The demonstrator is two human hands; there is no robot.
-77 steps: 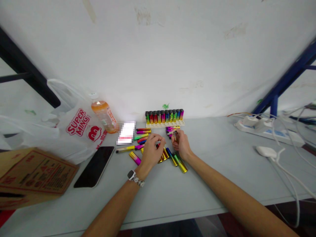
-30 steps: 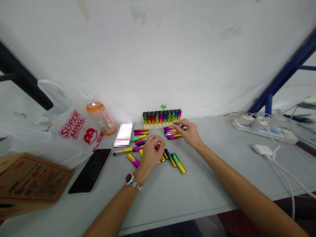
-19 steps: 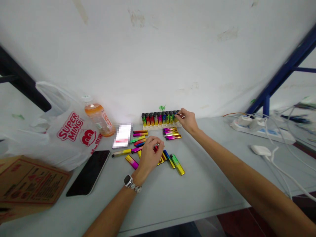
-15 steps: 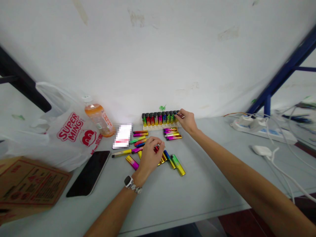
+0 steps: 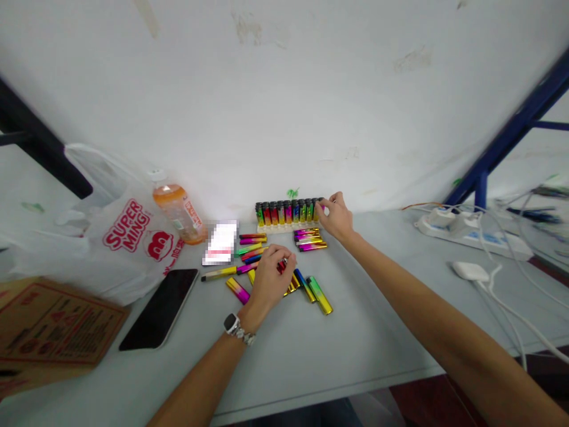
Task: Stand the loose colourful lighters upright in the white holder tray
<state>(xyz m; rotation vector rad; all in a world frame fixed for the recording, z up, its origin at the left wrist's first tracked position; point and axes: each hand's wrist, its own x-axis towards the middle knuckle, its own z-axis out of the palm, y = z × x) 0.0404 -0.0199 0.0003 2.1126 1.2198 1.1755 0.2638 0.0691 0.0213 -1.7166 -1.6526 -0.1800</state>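
A row of colourful lighters (image 5: 284,212) stands upright in a pale tray (image 5: 284,226) against the wall. My right hand (image 5: 336,218) is at the row's right end, fingers pinched on the last lighter there. My left hand (image 5: 269,277) rests curled over a scatter of loose lighters (image 5: 311,287) on the table, its fingers closed on a red one (image 5: 281,266). A small stack of lighters (image 5: 310,239) lies just in front of the tray. More loose ones (image 5: 251,249) lie to the left.
A black phone (image 5: 160,308) lies left of my arm, beside a cardboard box (image 5: 48,323) and a white plastic bag (image 5: 111,237). An orange drink bottle (image 5: 176,207) stands by the wall. A power strip (image 5: 475,232) and white cables (image 5: 502,290) lie at the right.
My right hand moved from the loose lighters up to the right end of the standing row, carrying a lighter there. The left hand stayed over the scatter.
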